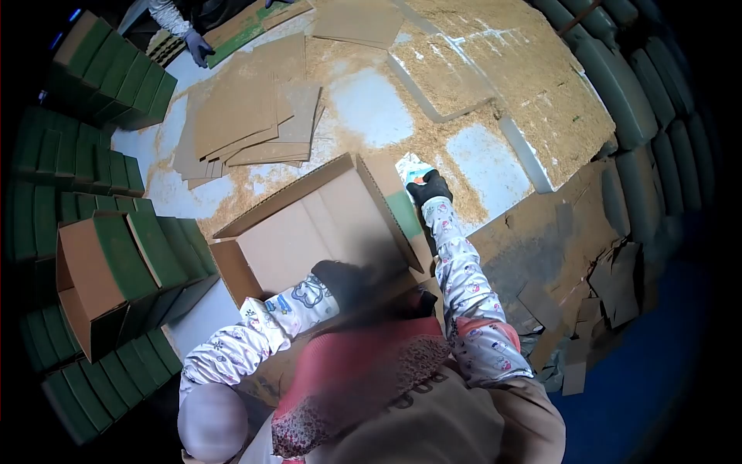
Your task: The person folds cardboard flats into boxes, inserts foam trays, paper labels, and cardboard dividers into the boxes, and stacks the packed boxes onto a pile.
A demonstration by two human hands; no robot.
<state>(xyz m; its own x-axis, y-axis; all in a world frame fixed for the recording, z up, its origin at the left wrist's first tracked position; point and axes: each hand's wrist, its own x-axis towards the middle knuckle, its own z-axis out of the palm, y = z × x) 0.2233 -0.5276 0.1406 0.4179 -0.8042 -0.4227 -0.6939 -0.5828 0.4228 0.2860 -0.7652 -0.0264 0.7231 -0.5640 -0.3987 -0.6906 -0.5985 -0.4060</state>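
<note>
Hands are working apart: the left hand (352,288), black-gloved and blurring, is hovering over or resting in the near side of the open box (290,209), and I cannot tell whether it is gripping. The right hand (431,188) is bending its gloved fingers over a small printed packet (412,167); whether it is pinching or pressing down is not showing.

That packet is lying just beyond the box's right side, by the flap with the green patch (402,210), and its long axis seems to be running away from the right hand, clearly the nearer one. The box is lying between the person's arms, its open top facing up, its right side slanting away from the body.

Beyond the box, slightly left, loose cardboard sheets (239,116) are overlapping; farther past them, a co-worker's gloved hand (199,49) is reaching beside a green-marked board (236,39). Dusty slabs (533,85) are sitting beyond the box to the right, and green boxes (166,251) are standing stacked to its left.

The packet's colours are showing, but no brand is readable. Dark letters (417,390) are curving across the person's clothing, too folded for me to read. No legible label is showing on the stacked boxes.
</note>
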